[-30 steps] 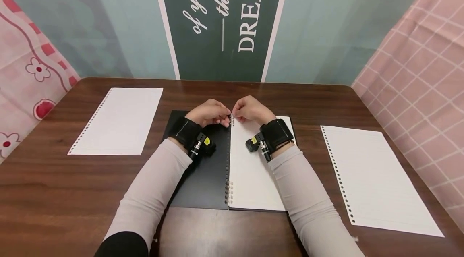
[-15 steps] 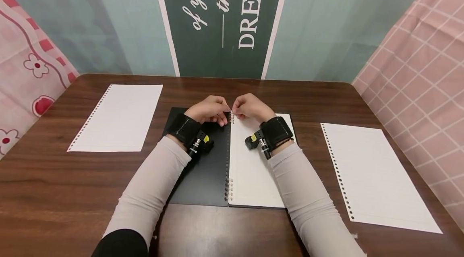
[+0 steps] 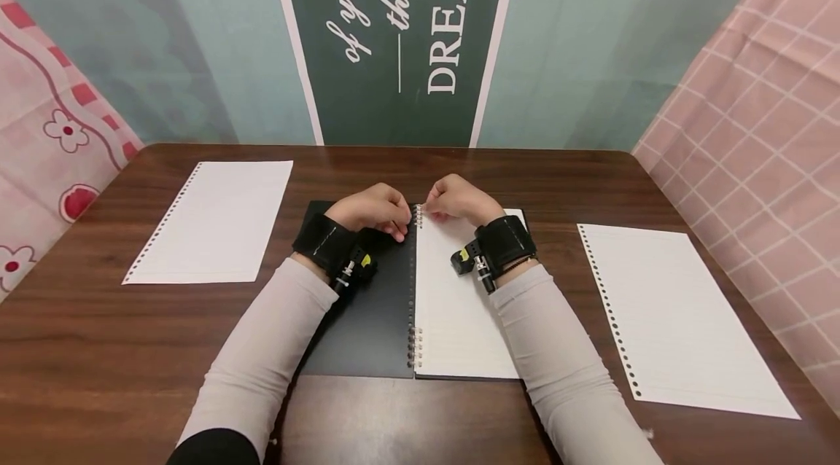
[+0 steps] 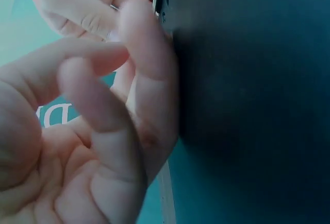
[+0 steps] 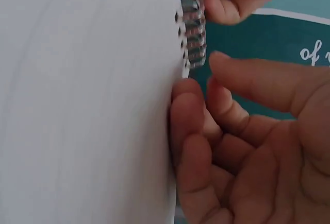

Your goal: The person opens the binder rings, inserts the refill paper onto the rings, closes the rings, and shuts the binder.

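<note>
Open notebook [image 3: 453, 326] lay on table [image 3: 79, 356] between two loose sheets [image 3: 210, 221]. Left hand [image 3: 375, 208] and right hand [image 3: 461, 199], fingers bent, met far end of spiral binding [image 5: 195, 33]; could not tell whether either gripped it.

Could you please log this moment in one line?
left hand: at black cover | right hand: by rings | binder: open, between two loose sheets

Left grip [image 3: 375, 210] and right grip [image 3: 461, 199] curl inward.
</note>
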Available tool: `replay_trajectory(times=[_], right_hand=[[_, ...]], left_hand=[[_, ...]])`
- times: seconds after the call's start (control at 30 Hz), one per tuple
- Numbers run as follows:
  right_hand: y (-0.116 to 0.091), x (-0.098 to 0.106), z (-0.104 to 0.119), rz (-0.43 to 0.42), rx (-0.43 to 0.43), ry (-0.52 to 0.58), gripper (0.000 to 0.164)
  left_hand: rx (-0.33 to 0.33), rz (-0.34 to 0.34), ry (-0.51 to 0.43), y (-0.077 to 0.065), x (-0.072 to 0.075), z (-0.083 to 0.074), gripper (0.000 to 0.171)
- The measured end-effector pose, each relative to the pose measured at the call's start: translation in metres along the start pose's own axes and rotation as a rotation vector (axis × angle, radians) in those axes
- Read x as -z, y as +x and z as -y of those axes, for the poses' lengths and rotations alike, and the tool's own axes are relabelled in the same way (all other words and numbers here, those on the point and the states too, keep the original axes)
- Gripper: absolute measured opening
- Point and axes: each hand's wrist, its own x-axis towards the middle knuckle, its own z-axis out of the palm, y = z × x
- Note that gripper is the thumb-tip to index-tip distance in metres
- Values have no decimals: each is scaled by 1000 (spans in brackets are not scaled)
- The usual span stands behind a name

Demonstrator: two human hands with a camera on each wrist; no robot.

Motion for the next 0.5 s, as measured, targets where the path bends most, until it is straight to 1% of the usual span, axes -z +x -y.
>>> replay_trajectory(times=[0.17, 0.27, 0.37, 0.5], right_hand=[[-5, 6, -1, 82, 32, -73, 11], [-6, 8, -1, 128, 37, -95, 10], [-5, 7, -2, 147, 40, -101, 12], [-4, 4, 0, 142, 34, -97, 15]], left_hand=[[-1, -28, 54, -1, -1, 1, 11], [3, -37, 82, -2, -2, 1, 10], [-3, -50, 95, -4, -4, -1, 10], [-3, -65, 93, -3, -6, -1, 10]])
